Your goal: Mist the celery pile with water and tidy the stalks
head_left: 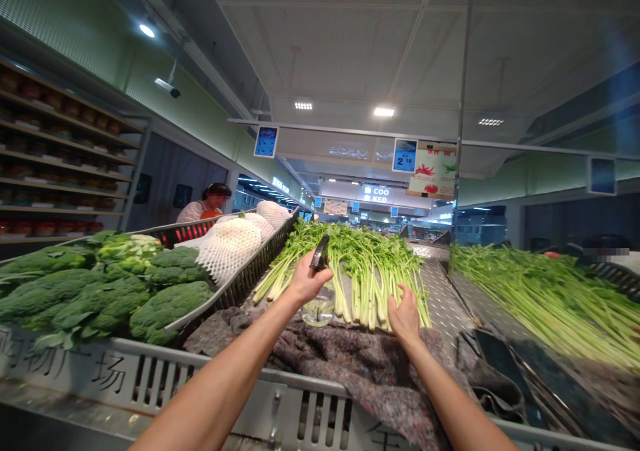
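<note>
Left hand [305,281]: fingers closed around the black top of a clear bottle [318,313], the bottle's body hanging just below the hand. Right hand [406,314]: fingers parted and loosely bent, nothing seen in its hold; it was over the stalk ends of the celery [367,274], contact could not be told. The celery lay between and beyond both hands, leaves pointing away. Below the hands, a rumpled grey-brown cloth [345,357]. Right of the right hand, bare patterned metal worktop [441,297], then a mirror [545,191] reflecting greens. Left of the left hand, broccoli [75,297] and white net-wrapped produce [234,241] sat in a crate [173,365]. Farther off beyond these, a person [205,205] was visible.
</note>
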### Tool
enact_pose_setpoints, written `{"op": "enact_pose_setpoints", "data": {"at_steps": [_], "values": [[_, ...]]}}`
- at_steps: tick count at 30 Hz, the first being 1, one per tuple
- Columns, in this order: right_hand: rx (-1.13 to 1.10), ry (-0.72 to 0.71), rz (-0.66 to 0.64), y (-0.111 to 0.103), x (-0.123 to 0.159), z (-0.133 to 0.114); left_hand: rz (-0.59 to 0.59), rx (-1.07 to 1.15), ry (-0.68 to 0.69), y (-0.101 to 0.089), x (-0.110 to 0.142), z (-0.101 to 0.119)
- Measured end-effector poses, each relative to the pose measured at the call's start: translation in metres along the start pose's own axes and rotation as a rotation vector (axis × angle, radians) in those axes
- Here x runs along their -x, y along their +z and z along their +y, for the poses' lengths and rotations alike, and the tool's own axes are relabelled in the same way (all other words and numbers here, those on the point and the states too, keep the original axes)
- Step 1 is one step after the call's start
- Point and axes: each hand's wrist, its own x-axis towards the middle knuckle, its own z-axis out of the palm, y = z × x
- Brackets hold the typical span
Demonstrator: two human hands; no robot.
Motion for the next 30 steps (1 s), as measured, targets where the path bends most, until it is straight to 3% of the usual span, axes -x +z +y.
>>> {"op": "enact_pose_setpoints", "data": {"at_steps": [10,17,22,30], "values": [[0.021,0.056,0.036,-0.011,-0.005,0.023,-0.025,0.043,0.021,0.022,-0.002,0.004],[0.050,0.021,0.048,-0.020,-0.011,0.031,-0.056,0.108,-0.051,0.032,-0.002,0.006],[0.083,0.061,0.053,-0.024,-0.006,0.044,-0.068,0.134,-0.008,0.039,0.000,0.011],[0.100,0.083,0.020,-0.025,-0.003,0.042,-0.107,0.203,0.032,0.054,-0.002,0.028]]}}
